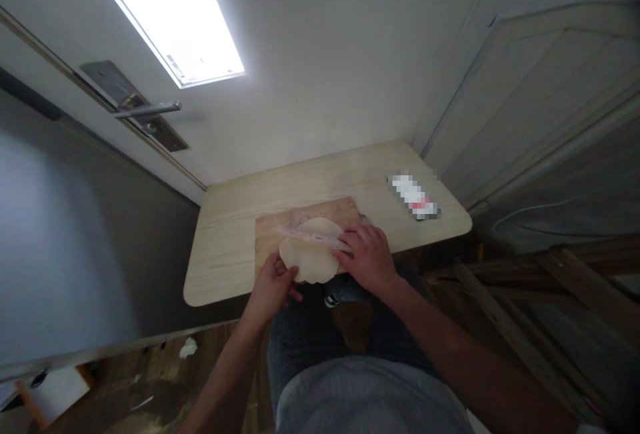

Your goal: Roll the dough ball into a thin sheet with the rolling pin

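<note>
A thin, pale sheet of dough [310, 261] lies partly on a wooden board [267, 237], its near edge hanging past the board toward me. Across the dough runs a slim, floury rolling pin [315, 238], with more of the sheet showing on its far side. My left hand [277, 277] pinches the dough's near left edge between thumb and fingers. At the pin's right end, my right hand [367, 254] is closed around it, close to the dough's right edge.
The board rests on a light wood table [220, 241] set against a white door with a metal handle [150, 109]. A blurred-out oblong item [414, 195] lies at the table's right. Wooden slats [505, 321] stand at lower right; white scraps [189, 348] lie on the floor.
</note>
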A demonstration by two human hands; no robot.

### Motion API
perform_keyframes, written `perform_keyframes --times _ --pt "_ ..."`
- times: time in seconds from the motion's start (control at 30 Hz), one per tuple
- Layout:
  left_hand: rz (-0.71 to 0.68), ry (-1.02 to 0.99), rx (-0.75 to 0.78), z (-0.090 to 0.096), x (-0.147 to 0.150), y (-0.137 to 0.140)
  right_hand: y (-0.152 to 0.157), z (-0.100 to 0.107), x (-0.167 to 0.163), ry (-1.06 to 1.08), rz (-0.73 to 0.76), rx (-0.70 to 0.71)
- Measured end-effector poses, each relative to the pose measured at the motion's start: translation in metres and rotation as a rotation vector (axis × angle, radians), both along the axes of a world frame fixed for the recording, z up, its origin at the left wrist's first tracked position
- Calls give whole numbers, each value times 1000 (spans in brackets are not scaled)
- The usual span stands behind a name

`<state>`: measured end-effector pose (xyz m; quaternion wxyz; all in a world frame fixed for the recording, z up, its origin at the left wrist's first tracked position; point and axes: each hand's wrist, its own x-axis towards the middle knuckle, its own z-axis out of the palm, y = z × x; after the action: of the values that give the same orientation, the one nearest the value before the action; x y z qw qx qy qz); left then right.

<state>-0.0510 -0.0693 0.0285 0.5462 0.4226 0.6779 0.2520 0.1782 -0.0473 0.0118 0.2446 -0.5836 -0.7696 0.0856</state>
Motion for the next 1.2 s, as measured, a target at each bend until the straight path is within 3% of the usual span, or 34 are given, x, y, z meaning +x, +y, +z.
perform_keyframes --times 0.13,0.23,0.37,0.43,0.77,1.2 --pt "-65 203 113 6 -20 0 -7 -5 4 -16 -8 -5" --pt "-23 462 317 7 -25 8 -11 -8 9 -11 -12 12" --pt "-65 521 706 -3 -3 30 -14 -11 14 -17 -27 35" --pt "-150 527 795 -11 13 44 -16 -11 18 -27 -37 41" --pt "-316 657 812 -31 45 99 -19 -16 43 20 -65 65" --pt "-467 752 737 -32 46 100 -35 -29 57 50 -149 32"
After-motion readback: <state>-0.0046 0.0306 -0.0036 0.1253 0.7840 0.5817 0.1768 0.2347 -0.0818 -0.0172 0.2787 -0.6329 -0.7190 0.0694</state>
